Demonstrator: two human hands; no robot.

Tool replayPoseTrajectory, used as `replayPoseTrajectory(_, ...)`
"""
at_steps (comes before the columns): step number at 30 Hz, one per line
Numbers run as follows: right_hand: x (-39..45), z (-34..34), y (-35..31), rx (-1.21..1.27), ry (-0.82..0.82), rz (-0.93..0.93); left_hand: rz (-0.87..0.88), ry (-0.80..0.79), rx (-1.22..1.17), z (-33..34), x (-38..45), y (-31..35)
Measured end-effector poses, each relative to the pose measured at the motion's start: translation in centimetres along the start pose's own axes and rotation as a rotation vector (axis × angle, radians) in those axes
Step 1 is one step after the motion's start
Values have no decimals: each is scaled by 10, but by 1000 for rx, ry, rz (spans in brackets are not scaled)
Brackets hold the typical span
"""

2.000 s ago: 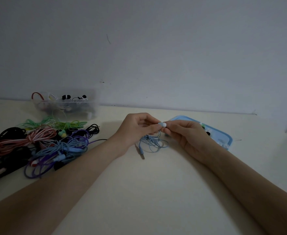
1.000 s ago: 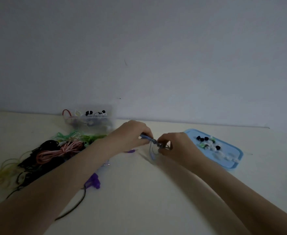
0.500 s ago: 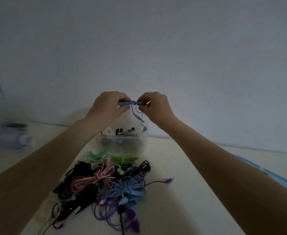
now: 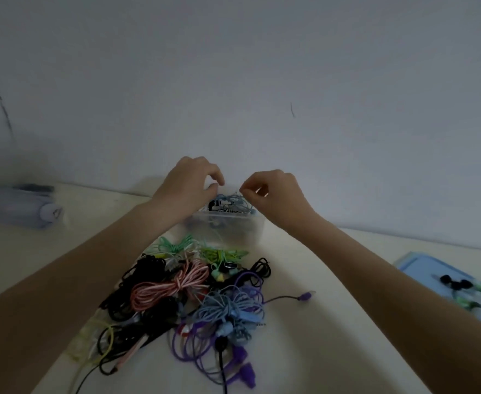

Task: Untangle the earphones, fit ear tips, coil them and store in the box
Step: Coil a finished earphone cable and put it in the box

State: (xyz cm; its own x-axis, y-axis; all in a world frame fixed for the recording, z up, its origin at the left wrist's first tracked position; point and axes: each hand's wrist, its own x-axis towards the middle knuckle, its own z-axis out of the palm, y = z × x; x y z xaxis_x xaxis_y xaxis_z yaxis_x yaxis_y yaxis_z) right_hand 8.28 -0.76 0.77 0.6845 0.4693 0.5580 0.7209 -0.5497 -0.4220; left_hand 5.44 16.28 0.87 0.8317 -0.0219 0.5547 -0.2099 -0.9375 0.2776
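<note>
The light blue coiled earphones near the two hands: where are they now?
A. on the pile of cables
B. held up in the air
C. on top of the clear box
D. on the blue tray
C: the light blue coiled earphones lie on the contents of the clear box, between the left hand and the right hand.
</note>
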Motion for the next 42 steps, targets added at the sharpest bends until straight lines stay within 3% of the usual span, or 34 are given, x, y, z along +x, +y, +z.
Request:
replayPoseTrajectory(5, -27, 14, -19, -268, -440, -135, 114, -103, -50, -7, -27, 14)
replayPoseTrajectory(7, -34, 23, -19, -313, -505, -121, 111, -117, -63, -9, -35, 16)
replayPoseTrajectory(13, -41, -7, -28, -170, -237, -55, 77, -234, -217, -17, -40, 42)
replayPoseTrajectory(18, -45, -77, -29, 60, 67, 34, -103, -270, -682, -27, -35, 83)
replayPoseTrajectory(22, -62, -117, -16, 47, 219, 145, -232, -320, -1119, -18, -39, 124)
replayPoseTrajectory(25, -79, -139, 7, 13, 297, 269, -306, -357, -1137, -2, -42, 149)
replayPoseTrajectory(30, -117, -165, 55, 8, 309, 523, -266, -452, -967, 21, -56, 172)
replayPoseTrajectory(33, -135, -164, 72, 34, 294, 614, -316, -424, -1044, 25, -57, 183)
replayPoseTrajectory(38, -145, -129, 70, -94, -23, 515, -407, -319, -1201, 39, -58, 205)
replayPoseTrajectory(42, -149, -116, 72, -127, -143, 504, -502, -338, -1354, 56, -59, 216)
